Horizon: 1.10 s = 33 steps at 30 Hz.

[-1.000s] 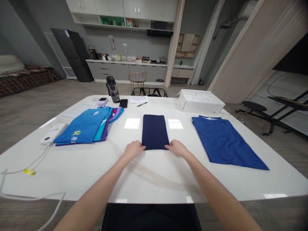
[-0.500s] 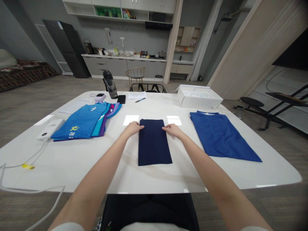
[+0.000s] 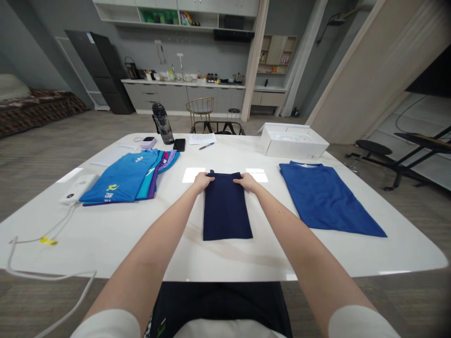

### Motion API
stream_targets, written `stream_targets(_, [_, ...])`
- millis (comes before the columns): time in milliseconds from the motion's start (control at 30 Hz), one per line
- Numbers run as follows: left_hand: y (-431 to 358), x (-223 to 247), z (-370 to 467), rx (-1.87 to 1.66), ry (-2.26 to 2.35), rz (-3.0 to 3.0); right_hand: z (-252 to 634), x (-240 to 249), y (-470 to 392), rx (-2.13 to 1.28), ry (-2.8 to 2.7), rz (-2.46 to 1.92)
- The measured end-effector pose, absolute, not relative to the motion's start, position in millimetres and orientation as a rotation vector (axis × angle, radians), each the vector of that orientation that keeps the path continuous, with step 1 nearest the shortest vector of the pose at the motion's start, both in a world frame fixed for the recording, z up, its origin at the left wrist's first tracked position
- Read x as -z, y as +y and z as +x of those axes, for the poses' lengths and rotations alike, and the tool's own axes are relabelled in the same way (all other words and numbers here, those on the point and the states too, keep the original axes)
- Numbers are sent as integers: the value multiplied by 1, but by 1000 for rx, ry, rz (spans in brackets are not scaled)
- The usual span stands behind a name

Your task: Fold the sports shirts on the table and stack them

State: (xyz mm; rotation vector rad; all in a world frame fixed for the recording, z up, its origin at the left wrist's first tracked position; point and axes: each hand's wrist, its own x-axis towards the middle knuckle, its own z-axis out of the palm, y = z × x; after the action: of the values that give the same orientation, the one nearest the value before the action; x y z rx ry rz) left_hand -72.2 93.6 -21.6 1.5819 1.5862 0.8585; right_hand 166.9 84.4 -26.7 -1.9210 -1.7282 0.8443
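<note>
A dark navy folded cloth [image 3: 227, 209] lies flat on the white table [image 3: 141, 239] in front of me, long side pointing toward me. My left hand [image 3: 203, 181] pinches its far left corner, thumb on top and fingers at the edge. At the far right corner, my right hand [image 3: 247, 182] grips the cloth the same way. A small dark bit of fabric sticks up beside my left fingertips. To the right lies a larger folded blue garment [image 3: 327, 199]. Several folded shirts [image 3: 123, 176] in blue, teal and purple are stacked on the left.
A white power strip [image 3: 79, 189] with cables sits left of the shirts. Farther back stand a dark water bottle [image 3: 162, 124], a phone [image 3: 179, 145], a pen [image 3: 206, 146], paper [image 3: 202, 139] and an open white box [image 3: 294, 141]. Chairs are beyond the table.
Both hands have closed on the far corners of the navy cloth, moving slightly inward and away from me. The cloth's far edge is a little raised and bunched.
</note>
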Motion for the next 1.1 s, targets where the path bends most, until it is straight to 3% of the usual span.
stream_targets(233, [83, -3, -65, -988, 1430, 1728, 184, 13, 45, -670, -1577, -1500])
stream_targets(467, [56, -44, -24, -1031, 1112, 1945, 217, -20, -18, -493, -1409, -1421])
stream_targets(900, [-43, -106, 193, -943, 415, 1595, 385, -94, -179, 46, -1145, -1447])
stream_targets(1000, [-65, -121, 246, -892, 380, 1449, 446, -125, -192, 47, -1215, -1381])
stream_targets(1100, [-67, -115, 293, -855, 402, 1361, 495, -127, -183, 45, -1248, -1422])
